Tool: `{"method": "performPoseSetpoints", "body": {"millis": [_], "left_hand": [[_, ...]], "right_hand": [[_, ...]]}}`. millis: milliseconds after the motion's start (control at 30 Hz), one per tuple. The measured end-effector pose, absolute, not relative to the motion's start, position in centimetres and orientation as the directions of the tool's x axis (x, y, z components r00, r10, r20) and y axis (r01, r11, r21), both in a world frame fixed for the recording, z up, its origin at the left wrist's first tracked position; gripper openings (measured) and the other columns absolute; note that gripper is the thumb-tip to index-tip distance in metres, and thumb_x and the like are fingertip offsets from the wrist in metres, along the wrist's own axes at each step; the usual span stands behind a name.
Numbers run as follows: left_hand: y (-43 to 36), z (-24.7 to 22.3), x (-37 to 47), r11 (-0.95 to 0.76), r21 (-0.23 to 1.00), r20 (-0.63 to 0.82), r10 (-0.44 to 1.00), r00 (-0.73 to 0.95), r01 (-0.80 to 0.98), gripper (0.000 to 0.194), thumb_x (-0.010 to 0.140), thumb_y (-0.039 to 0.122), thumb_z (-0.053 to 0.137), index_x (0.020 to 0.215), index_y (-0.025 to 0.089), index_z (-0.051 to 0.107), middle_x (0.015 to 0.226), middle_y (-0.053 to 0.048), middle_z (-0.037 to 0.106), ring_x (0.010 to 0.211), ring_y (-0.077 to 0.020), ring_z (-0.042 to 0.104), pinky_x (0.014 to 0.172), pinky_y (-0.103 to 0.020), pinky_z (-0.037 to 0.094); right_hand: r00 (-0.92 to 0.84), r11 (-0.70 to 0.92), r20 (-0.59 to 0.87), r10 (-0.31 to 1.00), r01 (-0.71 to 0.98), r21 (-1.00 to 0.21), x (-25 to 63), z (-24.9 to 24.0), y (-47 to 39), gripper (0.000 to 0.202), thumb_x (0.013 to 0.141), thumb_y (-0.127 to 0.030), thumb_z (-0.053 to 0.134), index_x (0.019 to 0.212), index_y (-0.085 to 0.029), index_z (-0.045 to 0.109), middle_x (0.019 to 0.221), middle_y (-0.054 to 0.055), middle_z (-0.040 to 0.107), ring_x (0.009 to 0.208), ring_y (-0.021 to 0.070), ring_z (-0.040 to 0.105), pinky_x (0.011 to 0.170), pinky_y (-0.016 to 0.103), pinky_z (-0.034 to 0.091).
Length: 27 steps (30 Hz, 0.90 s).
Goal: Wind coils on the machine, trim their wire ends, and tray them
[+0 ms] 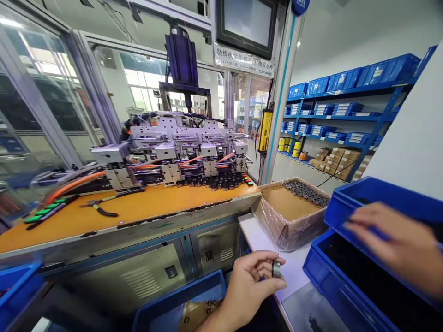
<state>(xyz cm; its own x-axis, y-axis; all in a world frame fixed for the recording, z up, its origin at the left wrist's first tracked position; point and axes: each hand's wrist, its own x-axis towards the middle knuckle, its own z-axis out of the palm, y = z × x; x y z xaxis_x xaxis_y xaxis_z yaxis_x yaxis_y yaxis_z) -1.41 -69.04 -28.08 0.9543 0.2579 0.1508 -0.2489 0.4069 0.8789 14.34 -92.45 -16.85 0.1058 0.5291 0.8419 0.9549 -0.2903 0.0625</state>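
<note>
My left hand [249, 288] is closed, with thumb and fingers pinching a small stator core [276, 269], a short grey metal cylinder with a dark edge. It is held up in front of the white worktop [254, 226]. My right hand [391, 240] is smeared by motion above the blue bins at the right. Its thumb and fingertips come together at the rim of the upper blue bin [387, 189]; a dark speck shows at the tips, too blurred to name. Below it, the lower blue bin [341, 276] has a dark inside.
A plastic-lined carton [287, 226] holds rows of dark cores. Behind stands a winding machine [187, 138] over an orange bench [155, 207], with pliers [102, 207] and several dark cores [221, 182] on it. Another blue bin [145, 318] sits below my left hand.
</note>
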Motion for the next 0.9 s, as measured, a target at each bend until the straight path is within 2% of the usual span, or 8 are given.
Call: {"method": "performPoseSetpoints", "body": {"millis": [33, 167, 267, 433, 533, 667, 900], "left_hand": [[-69.3, -27.8, -1.3, 0.392, 0.885, 0.156, 0.252, 0.955, -0.249, 0.037, 0.053, 0.012, 0.088, 0.088, 0.017, 0.078, 0.090, -0.009, 0.079, 0.069, -0.0120, 0.069, 0.068, -0.020, 0.055], [-70.4, -27.7, -1.0, 0.274, 0.926, 0.198, 0.231, 0.953, -0.259, 0.034, 0.056, 0.008, 0.085, 0.088, 0.019, 0.079, 0.085, -0.007, 0.080, 0.072, -0.0142, 0.073, 0.070, -0.018, 0.057], [-71.1, -28.3, -0.8, 0.205, 0.938, 0.235, 0.216, 0.948, -0.279, 0.035, 0.055, 0.008, 0.086, 0.088, 0.021, 0.080, 0.084, -0.005, 0.080, 0.072, -0.0144, 0.074, 0.070, -0.016, 0.057], [-72.0, -28.8, -0.3, 0.226, 0.935, 0.232, 0.192, 0.954, -0.273, 0.037, 0.055, 0.008, 0.087, 0.089, 0.022, 0.079, 0.084, -0.003, 0.080, 0.074, -0.0141, 0.075, 0.072, -0.015, 0.058], [-72.1, -28.7, -0.3, 0.246, 0.926, 0.242, 0.198, 0.950, -0.287, 0.036, 0.059, 0.007, 0.085, 0.091, 0.023, 0.078, 0.090, -0.003, 0.080, 0.077, -0.0138, 0.075, 0.074, -0.015, 0.059], [-72.0, -28.7, -0.5, 0.271, 0.917, 0.238, 0.220, 0.946, -0.293, 0.037, 0.059, 0.004, 0.084, 0.091, 0.023, 0.078, 0.086, -0.001, 0.080, 0.075, -0.0126, 0.075, 0.073, -0.014, 0.059], [-71.9, -29.0, -0.6, 0.361, 0.910, 0.151, 0.166, 0.974, -0.203, 0.037, 0.057, 0.003, 0.085, 0.088, 0.022, 0.078, 0.078, -0.001, 0.080, 0.069, -0.0123, 0.075, 0.068, -0.015, 0.059]], "right_hand": [[0.037, -0.205, 0.806, 0.591, 0.973, 0.105, 12.1, -18.6, -91.1, 0.018, 0.095, -0.029, 0.060, 0.083, -0.018, 0.068, 0.077, 0.004, 0.068, 0.067, 0.0119, 0.065, 0.061, 0.023, 0.052], [0.075, -0.024, 0.789, 0.609, 0.997, -0.077, 7.1, -25.3, -87.8, 0.006, 0.096, -0.015, 0.054, 0.093, -0.014, 0.059, 0.080, 0.005, 0.066, 0.074, 0.0124, 0.064, 0.067, 0.023, 0.053], [0.033, 0.055, 0.777, 0.629, 0.995, -0.086, 6.9, -26.8, -87.6, 0.006, 0.095, -0.011, 0.053, 0.092, -0.012, 0.059, 0.077, 0.005, 0.065, 0.072, 0.0132, 0.062, 0.065, 0.024, 0.053], [0.028, 0.046, 0.752, 0.658, 0.996, -0.078, 7.7, -26.3, -88.3, 0.011, 0.094, -0.008, 0.050, 0.089, -0.011, 0.060, 0.076, 0.008, 0.065, 0.070, 0.0147, 0.060, 0.062, 0.027, 0.052], [0.031, 0.044, 0.758, 0.651, 0.996, -0.078, 7.7, -26.1, -88.4, 0.009, 0.094, -0.010, 0.051, 0.096, -0.011, 0.060, 0.083, 0.009, 0.066, 0.077, 0.0153, 0.063, 0.067, 0.027, 0.054], [0.093, -0.012, 0.763, 0.640, 0.994, -0.112, 7.7, -25.6, -88.6, 0.014, 0.094, -0.014, 0.055, 0.107, -0.011, 0.059, 0.090, 0.009, 0.066, 0.084, 0.0147, 0.063, 0.071, 0.025, 0.054], [-0.041, 0.023, 0.757, 0.652, 0.999, 0.034, 8.0, -25.6, -88.7, 0.015, 0.093, -0.013, 0.057, 0.108, -0.008, 0.059, 0.091, 0.010, 0.064, 0.079, 0.0150, 0.061, 0.067, 0.027, 0.052]]}}
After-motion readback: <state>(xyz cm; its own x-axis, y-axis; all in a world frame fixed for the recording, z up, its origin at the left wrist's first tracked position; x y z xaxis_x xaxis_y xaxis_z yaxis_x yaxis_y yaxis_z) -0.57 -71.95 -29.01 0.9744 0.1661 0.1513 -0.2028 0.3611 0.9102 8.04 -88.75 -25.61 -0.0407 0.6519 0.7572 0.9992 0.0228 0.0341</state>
